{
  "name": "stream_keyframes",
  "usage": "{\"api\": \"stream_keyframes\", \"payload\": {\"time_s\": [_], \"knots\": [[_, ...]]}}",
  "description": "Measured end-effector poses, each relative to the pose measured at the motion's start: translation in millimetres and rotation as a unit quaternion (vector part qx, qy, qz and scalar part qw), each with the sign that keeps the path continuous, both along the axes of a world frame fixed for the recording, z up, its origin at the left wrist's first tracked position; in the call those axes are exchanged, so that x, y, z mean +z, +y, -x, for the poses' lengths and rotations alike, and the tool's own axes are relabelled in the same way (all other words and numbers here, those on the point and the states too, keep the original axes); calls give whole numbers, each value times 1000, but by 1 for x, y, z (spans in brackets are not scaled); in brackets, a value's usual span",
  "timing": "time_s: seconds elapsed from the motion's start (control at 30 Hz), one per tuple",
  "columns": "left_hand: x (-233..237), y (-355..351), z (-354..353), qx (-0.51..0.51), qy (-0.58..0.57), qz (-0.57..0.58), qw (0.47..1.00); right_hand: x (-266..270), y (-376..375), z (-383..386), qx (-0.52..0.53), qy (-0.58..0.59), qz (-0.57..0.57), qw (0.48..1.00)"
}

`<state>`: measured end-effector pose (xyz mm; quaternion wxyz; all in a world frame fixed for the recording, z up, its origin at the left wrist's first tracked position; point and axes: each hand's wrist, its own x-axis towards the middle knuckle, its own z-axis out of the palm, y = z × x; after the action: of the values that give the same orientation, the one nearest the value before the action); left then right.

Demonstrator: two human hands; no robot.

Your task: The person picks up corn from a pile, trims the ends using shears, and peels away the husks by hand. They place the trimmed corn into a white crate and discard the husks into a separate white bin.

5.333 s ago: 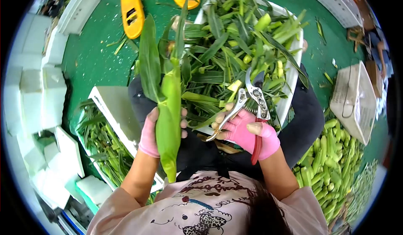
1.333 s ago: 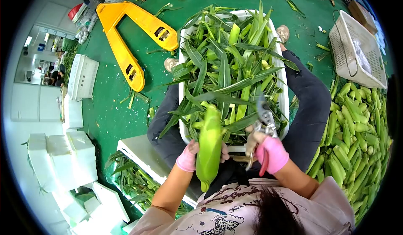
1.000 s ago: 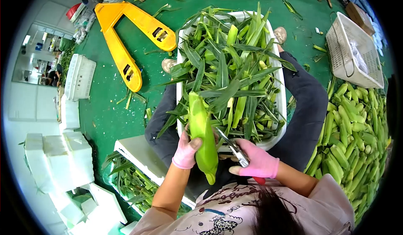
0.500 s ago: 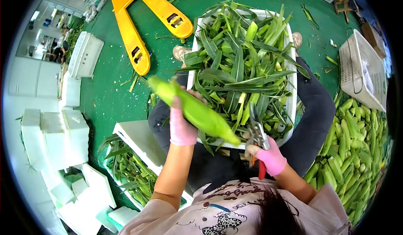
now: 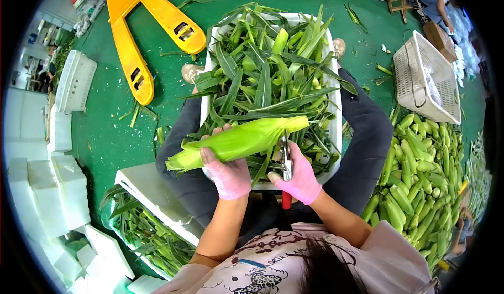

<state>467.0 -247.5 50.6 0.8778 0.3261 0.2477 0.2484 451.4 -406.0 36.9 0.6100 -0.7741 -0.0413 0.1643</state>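
Gripping the corn (image 5: 236, 142) over the near edge of the tub (image 5: 336, 123), your left hand (image 5: 227, 174) steadies it; right hand (image 5: 300, 177) clenches the shears (image 5: 286, 160) at its end. If it twists, shears could nick you.

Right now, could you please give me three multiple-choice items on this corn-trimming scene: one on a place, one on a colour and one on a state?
1. Where does the pile of corn ears lie?
A. at the person's right
B. at the person's left
C. in the person's lap

2. What colour are the gloves on the left hand and on the right hand, which grips pruning shears?
A. blue
B. pink
C. white

3. How is the ear of corn in the left hand held?
A. upright
B. crosswise over the white tub
C. pressed to the floor

Answers:
1 A: the pile is on the right hand's side.
2 B: both gloves are pink.
3 B: the ear lies nearly level above the tub's near end.
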Motion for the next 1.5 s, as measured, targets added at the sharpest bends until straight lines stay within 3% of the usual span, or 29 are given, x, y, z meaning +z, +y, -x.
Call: {"api": "stream_keyframes", "payload": {"time_s": [0.17, 0.3, 0.47, 0.5, 0.53, 0.6, 0.63, 0.67, 0.73, 0.77, 0.83, 0.87, 0.9, 0.93, 1.0, 1.03, 1.07, 1.13, 1.2, 1.23, 1.27, 1.3, 1.33, 1.4, 1.43, 1.47, 1.5], "knots": [[-12, 5, 1, -8, 41, 82, 996, -2, -12, 7, 8, -59, 106, 993], [-3, 8, -2, -8, 71, 233, 970, 16, -21, 18, 50, -59, 135, 988], [-12, 15, 2, -25, 72, 237, 969, 26, -29, 26, 155, -85, 153, 972], [-31, 27, 2, -177, -7, 470, 865, 14, -43, 19, 297, 95, -129, 941], [-41, 38, 3, -319, -92, 654, 680, 40, -33, 29, 362, 240, -150, 888], [-42, 29, 15, -479, -74, 557, 674, 33, -29, 31, 457, 85, -127, 876], [-29, 35, 15, -473, -70, 482, 735, 47, -32, 12, 487, 220, -152, 831], [-23, 47, 12, -471, -108, 480, 732, 44, -39, 7, 510, 233, -159, 812], [-28, 75, 6, -538, -264, 412, 686, 30, -67, 18, 375, 405, -278, 786], [-15, 83, 14, -519, -229, 308, 764, 30, -75, 9, 347, 404, -290, 795], [-5, 85, 22, -438, -152, 390, 796, 38, -71, 9, 225, 394, -336, 826], [-13, 85, 28, -442, -154, 402, 787, 39, -61, 7, 147, 335, -385, 847], [-21, 86, 34, -446, -156, 414, 778, 39, -53, -2, 82, 330, -430, 836], [-8, 88, 38, -482, -73, 352, 799, 38, -48, -12, 15, 321, -471, 821], [-40, 92, 56, -471, -144, 459, 740, 16, -43, -29, -148, 343, -467, 802], [-22, 86, 60, -436, -10, 330, 837, 0, -46, -27, -145, 399, -457, 782], [-24, 85, 63, -420, 44, 257, 869, -30, -70, -12, -107, 483, -363, 790], [-5, 72, 56, -397, 81, 60, 912, -23, -63, 7, 59, 571, -380, 726], [5, 64, 44, -413, 76, -7, 908, -3, -60, 16, 129, 524, -251, 803], [10, 56, 38, -415, 68, 26, 907, -1, -56, 18, 178, 419, -128, 881], [11, 49, 33, -418, 63, 62, 904, -11, -54, 24, 199, 232, 9, 952], [4, 44, 24, -448, 23, 71, 891, -9, -54, 26, 148, 302, -89, 938], [9, 35, 20, -388, 93, 108, 911, -5, -53, 27, 98, 359, -191, 908], [19, 20, 6, -433, 32, 37, 900, 1, -52, 33, 22, 398, -267, 877], [12, 17, 5, -470, 17, -1, 883, -15, -56, 37, 81, 330, -224, 913], [8, 10, 5, -495, 19, -60, 866, -13, -66, 34, 175, 333, -132, 917], [1, 10, 4, -519, 60, -154, 839, -19, -64, 47, 166, 295, -197, 920]]}}
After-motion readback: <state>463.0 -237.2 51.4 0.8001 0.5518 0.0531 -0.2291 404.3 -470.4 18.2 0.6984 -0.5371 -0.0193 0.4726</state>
